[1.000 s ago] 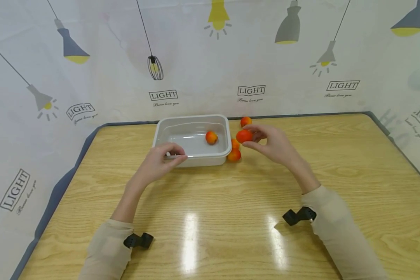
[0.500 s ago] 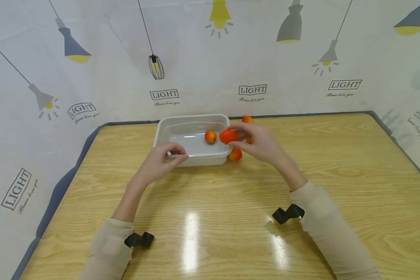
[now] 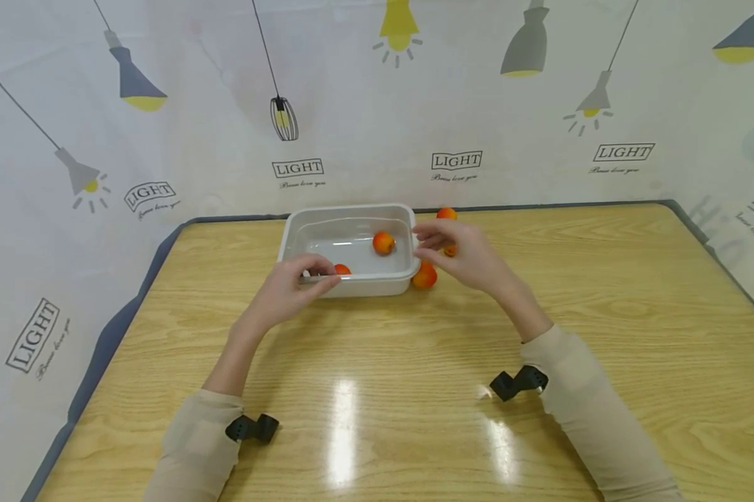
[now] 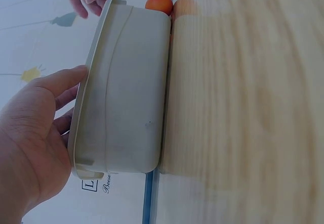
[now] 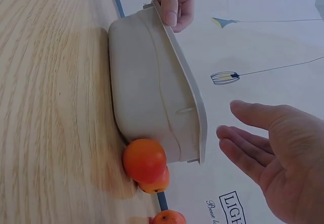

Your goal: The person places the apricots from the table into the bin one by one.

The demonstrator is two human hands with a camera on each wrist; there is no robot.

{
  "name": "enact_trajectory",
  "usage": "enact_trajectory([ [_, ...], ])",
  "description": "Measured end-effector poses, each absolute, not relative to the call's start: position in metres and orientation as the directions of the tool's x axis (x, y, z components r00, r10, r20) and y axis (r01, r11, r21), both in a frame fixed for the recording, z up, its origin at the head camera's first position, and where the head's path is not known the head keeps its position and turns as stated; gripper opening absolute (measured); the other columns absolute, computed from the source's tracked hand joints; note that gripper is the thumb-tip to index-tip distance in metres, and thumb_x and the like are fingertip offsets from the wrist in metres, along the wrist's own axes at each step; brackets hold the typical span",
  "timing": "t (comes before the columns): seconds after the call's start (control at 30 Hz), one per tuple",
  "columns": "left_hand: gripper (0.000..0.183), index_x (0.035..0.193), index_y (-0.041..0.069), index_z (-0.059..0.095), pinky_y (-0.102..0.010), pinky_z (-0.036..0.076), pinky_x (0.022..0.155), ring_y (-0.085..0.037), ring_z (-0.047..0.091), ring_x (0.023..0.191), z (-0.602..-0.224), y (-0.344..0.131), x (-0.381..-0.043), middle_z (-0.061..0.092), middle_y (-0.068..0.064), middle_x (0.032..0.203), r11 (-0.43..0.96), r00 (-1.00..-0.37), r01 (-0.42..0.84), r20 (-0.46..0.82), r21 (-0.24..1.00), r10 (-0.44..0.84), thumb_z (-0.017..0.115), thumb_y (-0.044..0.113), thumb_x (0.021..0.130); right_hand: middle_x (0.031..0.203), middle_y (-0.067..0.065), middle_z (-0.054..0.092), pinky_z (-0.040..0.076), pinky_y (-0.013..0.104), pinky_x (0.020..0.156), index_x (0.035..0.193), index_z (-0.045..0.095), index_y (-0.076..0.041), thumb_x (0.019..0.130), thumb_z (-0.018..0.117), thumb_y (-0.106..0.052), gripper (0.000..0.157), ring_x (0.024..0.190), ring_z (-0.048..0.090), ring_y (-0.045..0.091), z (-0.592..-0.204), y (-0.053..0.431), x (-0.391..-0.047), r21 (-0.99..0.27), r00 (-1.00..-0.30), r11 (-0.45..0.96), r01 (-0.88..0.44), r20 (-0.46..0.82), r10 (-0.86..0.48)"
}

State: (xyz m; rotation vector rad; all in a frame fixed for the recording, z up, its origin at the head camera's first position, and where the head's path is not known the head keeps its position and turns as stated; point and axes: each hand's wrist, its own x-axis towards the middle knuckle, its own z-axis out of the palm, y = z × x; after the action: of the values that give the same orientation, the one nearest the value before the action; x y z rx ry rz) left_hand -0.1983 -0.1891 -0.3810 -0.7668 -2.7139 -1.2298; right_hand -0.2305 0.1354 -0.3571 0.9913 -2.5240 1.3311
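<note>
My left hand (image 3: 289,286) pinches the front rim of a pale plastic basin (image 3: 377,287), thumb outside and fingers inside. Two red-and-orange fruits like small apples lie in the basin: one fruit (image 3: 383,243) toward the right, another fruit (image 3: 342,269) mostly hidden behind the front rim near my left fingertips. At the basin's right rim is my right hand (image 3: 467,254), its fingers apart with nothing between them. Close against the basin's right side, another fruit (image 5: 145,161) rests on the table, with a second fruit (image 5: 156,182) partly covered behind it.
Farther back stands one more fruit (image 3: 447,213) near the table's rear edge. The wooden table (image 3: 414,390) meets a light wall covering (image 3: 364,104) printed with lamps, close behind the basin. A black camera mount sits on each sleeve.
My right hand has carried a fruit leftward over the basin's rim and let it go; that fruit now lies inside near the front. My left hand has stayed on the rim.
</note>
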Motion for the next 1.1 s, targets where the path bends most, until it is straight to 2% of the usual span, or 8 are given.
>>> enact_trajectory([
  [0.4,0.012,0.101,0.01,0.071,-0.04,0.051,0.091,-0.018,0.063,0.098,-0.379,-0.189,-0.199,0.07,0.0,0.098,0.551,-0.874,0.465,0.258,0.693,0.413,0.073,0.02,0.095,0.11,0.023,0.07,0.057,0.042,0.082,0.12,0.065,0.009,0.09,0.075,0.0,0.033,0.091,0.069,0.028,-0.369,0.148,-0.235,-0.675,-0.787,0.433,-0.598,0.392,-0.475],
  [0.73,0.01,0.101,0.012,0.072,-0.039,0.052,0.089,-0.017,0.063,0.097,-0.379,-0.19,-0.198,0.071,0.002,0.099,0.547,-0.875,0.463,0.259,0.698,0.41,0.073,0.02,0.095,0.113,0.023,0.068,0.056,0.044,0.087,0.124,0.064,0.006,0.09,0.077,-0.006,0.038,0.095,0.068,0.03,-0.378,0.155,-0.237,-0.672,-0.812,0.505,-0.541,0.263,-0.521],
  [1.1,0.011,0.099,0.011,0.072,-0.039,0.052,0.085,-0.017,0.064,0.095,-0.38,-0.189,-0.199,0.071,0.001,0.098,0.565,-0.868,0.482,0.28,0.67,0.41,0.075,0.019,0.094,0.113,0.017,0.069,0.056,0.043,0.083,0.123,0.066,0.002,0.088,0.079,-0.01,0.039,0.094,0.066,0.029,-0.391,0.154,-0.239,-0.635,-0.799,0.544,-0.548,0.204,-0.566],
])
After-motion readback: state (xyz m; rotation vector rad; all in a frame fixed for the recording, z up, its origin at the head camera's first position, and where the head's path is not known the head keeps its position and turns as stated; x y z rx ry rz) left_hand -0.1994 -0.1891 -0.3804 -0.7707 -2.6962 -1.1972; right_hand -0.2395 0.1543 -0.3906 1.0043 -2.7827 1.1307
